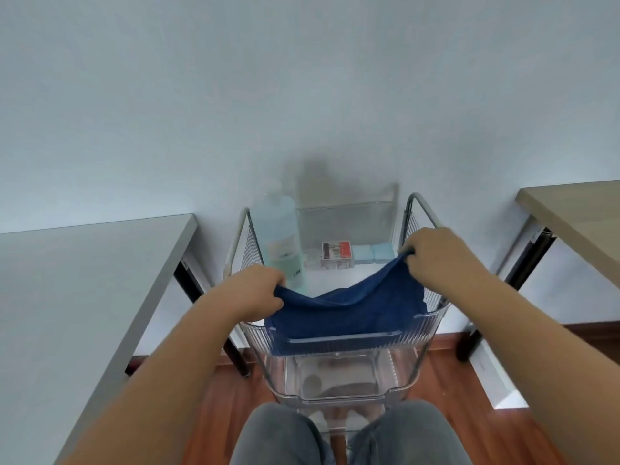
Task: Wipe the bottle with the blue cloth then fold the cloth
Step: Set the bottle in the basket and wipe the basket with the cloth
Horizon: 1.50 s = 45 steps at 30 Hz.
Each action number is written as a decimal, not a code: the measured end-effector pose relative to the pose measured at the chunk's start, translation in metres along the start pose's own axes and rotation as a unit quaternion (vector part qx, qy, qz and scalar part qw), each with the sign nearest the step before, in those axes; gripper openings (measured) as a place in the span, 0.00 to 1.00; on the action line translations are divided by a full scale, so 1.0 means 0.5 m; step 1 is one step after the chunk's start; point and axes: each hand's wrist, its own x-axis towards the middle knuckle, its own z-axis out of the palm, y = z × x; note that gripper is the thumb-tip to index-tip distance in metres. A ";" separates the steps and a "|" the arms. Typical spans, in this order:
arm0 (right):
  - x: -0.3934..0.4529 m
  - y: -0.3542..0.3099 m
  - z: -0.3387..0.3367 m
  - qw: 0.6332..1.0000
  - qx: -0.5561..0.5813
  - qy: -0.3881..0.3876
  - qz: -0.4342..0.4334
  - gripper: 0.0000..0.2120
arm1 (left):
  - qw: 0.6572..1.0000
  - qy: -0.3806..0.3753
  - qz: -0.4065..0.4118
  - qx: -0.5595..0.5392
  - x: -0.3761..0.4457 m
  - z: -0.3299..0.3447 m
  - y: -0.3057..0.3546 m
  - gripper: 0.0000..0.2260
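Both hands' fingers [276,287] pinch blue cloth [345,313] corners, apparently sagging between.

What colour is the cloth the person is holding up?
Dark blue. The cloth shows best in the head view, the only one.

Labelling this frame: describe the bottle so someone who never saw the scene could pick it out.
Between the grey table on the left and the wooden table on the right stands a clear cart. At its back left corner, just beyond the left hand holding the blue cloth, is the bottle. It is the only tall, upright thing there: translucent, pale blue-green, beside low small boxes.
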 end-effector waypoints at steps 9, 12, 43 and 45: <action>0.068 -0.029 0.123 0.994 -0.058 -0.084 0.028 0.06 | 0.994 0.053 -0.061 0.069 0.035 0.066 0.035 0.10; 0.065 -0.033 0.155 0.991 -0.037 -0.124 0.040 0.08 | 0.977 0.208 -0.034 0.039 0.000 0.054 0.012 0.15; 0.082 -0.104 0.228 0.908 -0.186 -0.372 0.046 0.13 | 0.858 0.241 -0.119 -0.438 0.050 0.036 -0.094 0.34; 0.097 -0.110 0.247 0.927 -0.164 -0.333 0.057 0.14 | 0.863 0.241 -0.114 -0.430 0.045 0.037 -0.090 0.34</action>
